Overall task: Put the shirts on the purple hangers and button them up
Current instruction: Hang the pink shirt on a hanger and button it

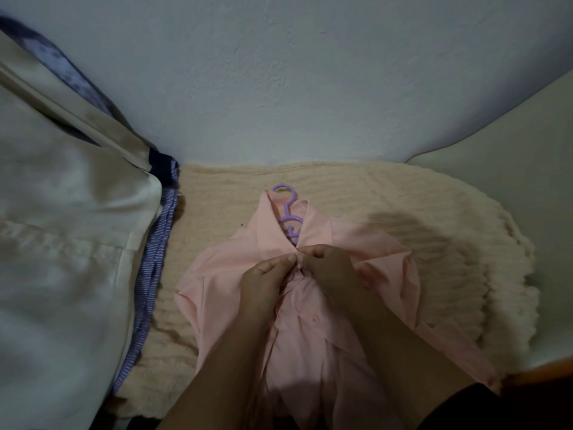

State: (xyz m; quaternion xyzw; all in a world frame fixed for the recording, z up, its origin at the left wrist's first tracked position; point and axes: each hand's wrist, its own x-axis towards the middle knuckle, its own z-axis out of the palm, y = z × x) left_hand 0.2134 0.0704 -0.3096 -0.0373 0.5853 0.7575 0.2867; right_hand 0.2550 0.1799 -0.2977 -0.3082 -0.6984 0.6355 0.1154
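My fingers (286, 260) of both hands are pinching the front placket of the pink shirt (313, 308) just below its collar, my left hand (263, 277) and right hand (328, 268) meeting thumb to thumb over the top button. The shirt lies flat on the cream knitted blanket (434, 243), its long axis running from 6 to 12 o'clock, collar toward 12. The purple hanger (288, 212) sits inside the neck, hook pointing to 12, and a white garment (62, 228) with a striped purple cloth (155, 268) lies at 9 o'clock.
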